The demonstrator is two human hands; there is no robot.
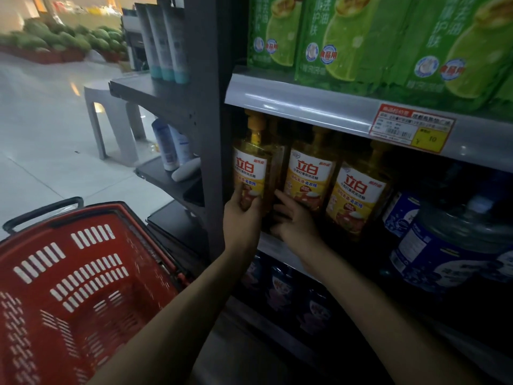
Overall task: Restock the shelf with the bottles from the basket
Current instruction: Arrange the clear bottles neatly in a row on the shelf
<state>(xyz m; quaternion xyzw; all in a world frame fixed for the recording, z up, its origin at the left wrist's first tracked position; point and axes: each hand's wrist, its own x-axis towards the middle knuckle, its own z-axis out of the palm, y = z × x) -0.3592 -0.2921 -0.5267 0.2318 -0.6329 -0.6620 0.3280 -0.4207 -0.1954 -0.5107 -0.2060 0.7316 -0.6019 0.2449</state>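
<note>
Three yellow pump bottles with white and yellow labels stand in a row on the middle shelf (273, 247). My left hand (241, 215) grips the leftmost bottle (251, 159) at its base, thumb on the label. My right hand (294, 220) rests with straight fingers against the lower left side of the second bottle (309, 173). The third bottle (358, 193) stands to the right, untouched. The red plastic basket (83, 287) sits at the lower left with its black handle up; no bottles show inside it.
Green refill pouches (361, 37) fill the shelf above, behind a price rail with a red and yellow tag (410, 129). A large blue jug (455, 245) stands right of the bottles. Dark pouches line the shelf below. A side rack holds tubes (163, 43).
</note>
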